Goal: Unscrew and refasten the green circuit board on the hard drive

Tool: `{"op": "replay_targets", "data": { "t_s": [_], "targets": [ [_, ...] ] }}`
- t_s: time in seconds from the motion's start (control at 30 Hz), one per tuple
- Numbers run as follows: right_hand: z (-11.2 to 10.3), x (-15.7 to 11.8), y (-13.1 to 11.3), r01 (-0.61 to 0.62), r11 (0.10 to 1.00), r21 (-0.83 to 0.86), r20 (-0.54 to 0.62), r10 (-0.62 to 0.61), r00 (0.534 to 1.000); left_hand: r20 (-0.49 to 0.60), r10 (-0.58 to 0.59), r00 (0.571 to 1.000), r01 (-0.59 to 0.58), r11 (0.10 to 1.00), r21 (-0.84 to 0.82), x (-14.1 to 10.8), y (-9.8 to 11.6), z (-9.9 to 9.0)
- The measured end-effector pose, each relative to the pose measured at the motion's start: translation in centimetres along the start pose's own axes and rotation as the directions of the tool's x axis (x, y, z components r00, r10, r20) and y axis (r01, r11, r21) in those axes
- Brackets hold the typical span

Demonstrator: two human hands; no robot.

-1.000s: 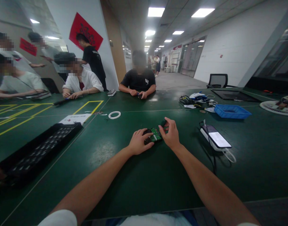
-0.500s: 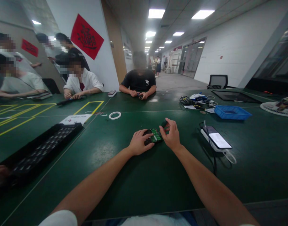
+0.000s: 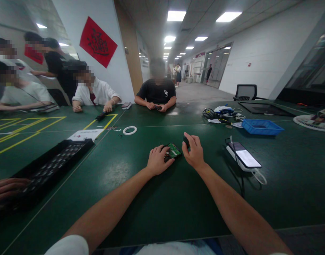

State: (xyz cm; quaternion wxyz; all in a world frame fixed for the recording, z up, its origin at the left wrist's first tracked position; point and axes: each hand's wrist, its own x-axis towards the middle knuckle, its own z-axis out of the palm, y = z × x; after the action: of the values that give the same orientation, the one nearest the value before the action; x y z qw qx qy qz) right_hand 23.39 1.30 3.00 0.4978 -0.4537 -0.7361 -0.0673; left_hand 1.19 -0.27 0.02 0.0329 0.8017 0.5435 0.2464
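Observation:
A small device with a green circuit board [image 3: 174, 151] lies on the dark green table, tilted slightly in view. My left hand [image 3: 157, 161] is wrapped round its left side, with the fingers over its far edge and the thumb at the near edge. Just right of the board, my right hand [image 3: 194, 150] is raised, its thumb and fingers closed on a small dark object [image 3: 186, 141]. That object is too small to identify and stands apart from the board.
A long black tray [image 3: 53, 168] is at the left, with another person's hand at its near end. On the right are a phone on a white block [image 3: 244, 156] with cables and a blue tray [image 3: 262, 126]. A white ring [image 3: 130, 130] lies beyond my left hand.
My right hand has moved slightly right, away from the board. My left fingers have drawn back, showing more green board. The person in white has shifted a dark object to the right.

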Motion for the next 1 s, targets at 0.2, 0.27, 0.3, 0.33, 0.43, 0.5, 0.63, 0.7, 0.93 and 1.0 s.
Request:
{"op": "replay_targets", "data": {
  "t_s": [0.2, 0.27, 0.3, 0.33, 0.43, 0.5, 0.63, 0.7, 0.93, 1.0],
  "targets": [
    [0.2, -0.1, -0.1, -0.011, 1.000, -0.007, 0.032, 0.012, 0.999, 0.049, -0.143, 0.989, 0.146, 0.987, -0.065, 0.2, 1.4, -0.7],
    [0.2, 0.0, -0.2, -0.010, 1.000, -0.004, 0.037, 0.010, 0.999, 0.097, -0.169, 0.981, 0.179, 0.978, -0.103, 0.3, 1.7, -1.3],
    [0.2, 0.0, -0.2, -0.009, 1.000, -0.003, 0.039, 0.009, 0.999, 0.117, -0.180, 0.977, 0.194, 0.974, -0.119, 0.4, 1.8, -1.6],
    [0.1, 0.0, -0.3, -0.009, 1.000, -0.002, 0.041, 0.009, 0.999, 0.134, -0.189, 0.973, 0.207, 0.970, -0.130, 0.4, 1.9, -1.9],
    [0.1, 0.1, -0.2, -0.020, 1.000, 0.006, 0.048, 0.020, 0.999, 0.169, -0.209, 0.963, 0.233, 0.962, -0.139, 0.3, 2.3, -2.7],
    [0.2, 0.1, 0.0, -0.038, 0.999, 0.016, 0.047, 0.037, 0.998, 0.190, -0.213, 0.958, 0.242, 0.960, -0.142, 0.2, 2.5, -3.2],
    [0.7, 0.0, 0.8, -0.072, 0.997, 0.027, 0.012, 0.072, 0.997, 0.174, -0.201, 0.964, 0.232, 0.956, -0.181, 0.1, 3.0, -4.1],
    [1.1, -0.1, 1.2, -0.092, 0.995, 0.027, 0.007, 0.092, 0.996, 0.137, -0.178, 0.974, 0.204, 0.957, -0.205, 0.0, 3.1, -4.4],
    [1.6, -0.6, 2.9, -0.434, 0.901, -0.022, 0.155, 0.432, 0.889, 0.214, -0.137, 0.967, 0.214, 0.894, -0.394, 0.1, 2.0, -2.9],
    [1.6, -0.7, 3.6, -0.617, 0.786, 0.034, 0.229, 0.595, 0.771, 0.199, -0.174, 0.964, 0.242, 0.887, -0.394, 0.7, 0.7, -2.3]
  ]
}}
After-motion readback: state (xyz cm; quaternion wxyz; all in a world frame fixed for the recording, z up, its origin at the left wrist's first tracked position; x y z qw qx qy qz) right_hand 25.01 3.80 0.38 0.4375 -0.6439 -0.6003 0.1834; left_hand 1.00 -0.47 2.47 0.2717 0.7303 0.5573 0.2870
